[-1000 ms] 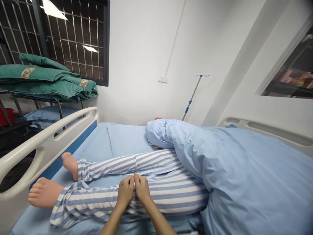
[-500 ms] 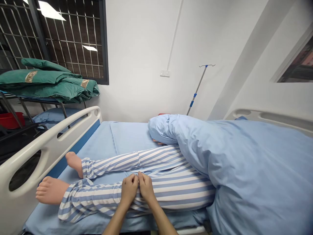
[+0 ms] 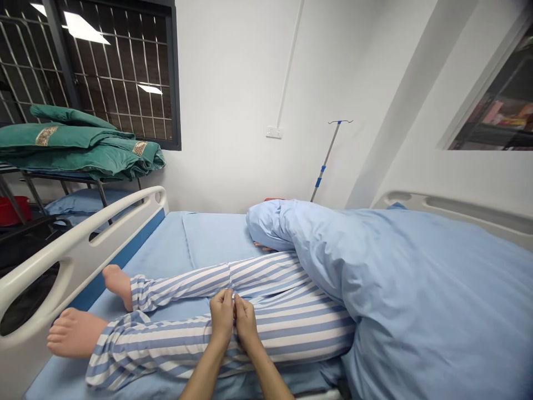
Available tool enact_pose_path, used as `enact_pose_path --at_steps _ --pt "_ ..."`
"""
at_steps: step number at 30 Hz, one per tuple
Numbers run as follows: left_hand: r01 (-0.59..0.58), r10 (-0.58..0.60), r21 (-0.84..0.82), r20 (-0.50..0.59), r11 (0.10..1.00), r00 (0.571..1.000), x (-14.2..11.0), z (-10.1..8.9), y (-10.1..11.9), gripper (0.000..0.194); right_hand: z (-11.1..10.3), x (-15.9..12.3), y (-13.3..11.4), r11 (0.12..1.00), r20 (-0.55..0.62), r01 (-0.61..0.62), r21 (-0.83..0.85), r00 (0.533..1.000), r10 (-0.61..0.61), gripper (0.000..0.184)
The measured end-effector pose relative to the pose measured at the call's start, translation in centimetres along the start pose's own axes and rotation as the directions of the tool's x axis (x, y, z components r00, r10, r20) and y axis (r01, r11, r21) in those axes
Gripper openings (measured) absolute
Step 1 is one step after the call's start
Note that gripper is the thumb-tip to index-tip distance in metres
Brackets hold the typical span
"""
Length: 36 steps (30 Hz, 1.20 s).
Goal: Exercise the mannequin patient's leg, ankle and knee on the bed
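Observation:
A figure lies on the bed in blue-and-white striped trousers (image 3: 300,325), its bare feet, smooth and doll-like (image 3: 77,333), at the left. My left hand (image 3: 221,316) and my right hand (image 3: 245,319) are side by side over the nearer leg, around the knee. Both have curled fingers, with thumbs uppermost and close together. Whether they pinch trouser cloth is hidden by the fingers. A light blue quilt (image 3: 400,289) covers the figure's upper body, and a sliver of a hand (image 3: 262,246) shows under its far edge.
The bed's cream footboard (image 3: 79,253) stands at the left, the headboard (image 3: 458,208) at the right. Behind the bed rises an IV pole (image 3: 325,161). Folded green quilts (image 3: 83,144) lie on a rack beneath a barred window (image 3: 120,72).
The scene has shifted left and slightly down in view. Against the leg, my closed hands sit a little farther right, and the left has turned more upright.

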<state>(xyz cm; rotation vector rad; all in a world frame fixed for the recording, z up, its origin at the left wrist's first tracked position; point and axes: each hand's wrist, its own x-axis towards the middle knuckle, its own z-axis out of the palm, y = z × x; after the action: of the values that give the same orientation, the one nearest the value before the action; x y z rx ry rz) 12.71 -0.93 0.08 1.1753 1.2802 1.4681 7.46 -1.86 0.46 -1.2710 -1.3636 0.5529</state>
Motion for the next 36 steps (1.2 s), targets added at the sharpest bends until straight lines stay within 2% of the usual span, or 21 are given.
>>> enact_pose_path --at_steps 2,3,5,7,8,9,11,12,13,14,16,17,18,19,21,23,24,26,29,33,36 --pt "0.032 -0.033 -0.058 -0.025 0.998 0.999 -0.1 0.3 -0.1 0.036 3.8 -0.6 -2.8 1.000 0.040 0.023 -0.009 0.999 -0.023 0.030" --pt "0.030 -0.031 -0.033 -0.034 0.999 0.999 -0.2 0.3 -0.4 0.036 5.8 -0.8 -4.1 0.999 0.072 0.039 -0.011 0.997 -0.038 0.029" --pt "-0.015 0.019 0.115 -0.035 0.993 0.999 -0.4 0.1 -1.3 0.035 10.0 -1.2 -6.4 0.996 0.162 0.088 -0.004 0.983 -0.086 0.027" --pt "-0.083 0.084 0.282 0.009 0.956 0.996 -0.7 -0.2 -2.1 0.033 14.4 -1.6 -7.9 0.988 0.278 0.155 0.020 0.948 -0.155 0.019" --pt "-0.111 0.105 0.337 0.037 0.935 0.994 -0.8 -0.4 -2.4 0.033 16.5 -1.7 -8.2 0.972 0.383 0.227 0.060 0.894 -0.232 0.026" --pt "-0.133 0.118 0.367 0.064 0.921 0.991 -0.8 -0.5 -2.6 0.032 18.3 -1.9 -8.3 0.939 0.507 0.324 0.114 0.794 -0.336 0.035" --pt "-0.157 0.127 0.392 0.101 0.906 0.987 -0.7 -0.8 -2.7 0.032 20.8 -2.1 -8.3 0.875 0.639 0.451 0.178 0.623 -0.451 0.043" --pt "-0.166 0.132 0.402 0.112 0.901 0.985 -0.6 -0.9 -2.7 0.033 21.3 -2.2 -8.4 0.843 0.660 0.500 0.199 0.567 -0.493 0.044" --pt "-0.176 0.137 0.410 0.125 0.895 0.983 -0.5 -1.1 -2.7 0.033 21.0 -2.3 -8.5 0.817 0.657 0.537 0.210 0.541 -0.525 0.044" --pt "-0.189 0.143 0.417 0.139 0.889 0.980 -0.4 -1.2 -2.7 0.033 19.9 -2.3 -8.6 0.803 0.636 0.558 0.210 0.546 -0.545 0.044" --pt "-0.218 0.155 0.438 0.175 0.872 0.972 -0.3 -1.3 -2.8 0.033 15.5 -2.1 -8.7 0.815 0.562 0.554 0.170 0.625 -0.542 0.043" --pt "-0.234 0.159 0.454 0.197 0.860 0.967 -0.3 -1.4 -2.8 0.033 12.3 -1.9 -8.4 0.888 0.456 0.456 0.060 0.779 -0.431 0.037" --pt "-0.249 0.160 0.474 0.219 0.845 0.962 -0.3 -1.5 -2.9 0.033 8.6 -1.6 -7.7 0.939 0.335 0.341 -0.031 0.889 -0.312 0.028" --pt "-0.260 0.159 0.499 0.236 0.827 0.959 -0.3 -1.5 -2.9 0.033 4.6 -1.2 -6.6 0.955 0.270 0.288 -0.070 0.927 -0.260 0.022" --pt "-0.269 0.146 0.549 0.258 0.791 0.955 -0.5 -1.5 -3.0 0.031 -2.9 -0.1 -3.4 0.969 0.197 0.221 -0.111 0.960 -0.196 0.025" --pt "-0.266 0.133 0.586 0.261 0.765 0.956 -0.6 -1.5 -2.9 0.030 -8.7 0.9 0.6 0.977 0.158 0.168 -0.132 0.977 -0.146 0.025" --pt "-0.263 0.129 0.601 0.257 0.755 0.958 -0.7 -1.5 -2.9 0.030 -10.6 1.3 2.6 0.980 0.147 0.141 -0.140 0.982 -0.120 0.026" --pt "-0.262 0.133 0.631 0.246 0.730 0.960 -0.8 -1.4 -2.9 0.030 -12.7 1.6 5.9 0.983 0.134 0.085 -0.164 0.989 -0.063 0.041" --pt "-0.283 0.141 0.684 0.257 0.672 0.956 -0.9 -1.3 -3.0 0.029 -12.8 1.6 8.6 0.988 0.089 0.015 -0.153 0.996 -0.001 0.044" --pt "-0.311 0.132 0.754 0.290 0.579 0.948 -1.1 -1.0 -3.2 0.027 -12.2 1.5 9.0 0.996 0.079 -0.027 -0.087 0.996 0.034 0.042" --pt "-0.316 0.107 0.771 0.311 0.553 0.944 -1.0 -0.9 -3.0 0.027 -12.4 1.6 8.9 0.998 0.053 -0.050 -0.045 0.997 0.053 0.041"
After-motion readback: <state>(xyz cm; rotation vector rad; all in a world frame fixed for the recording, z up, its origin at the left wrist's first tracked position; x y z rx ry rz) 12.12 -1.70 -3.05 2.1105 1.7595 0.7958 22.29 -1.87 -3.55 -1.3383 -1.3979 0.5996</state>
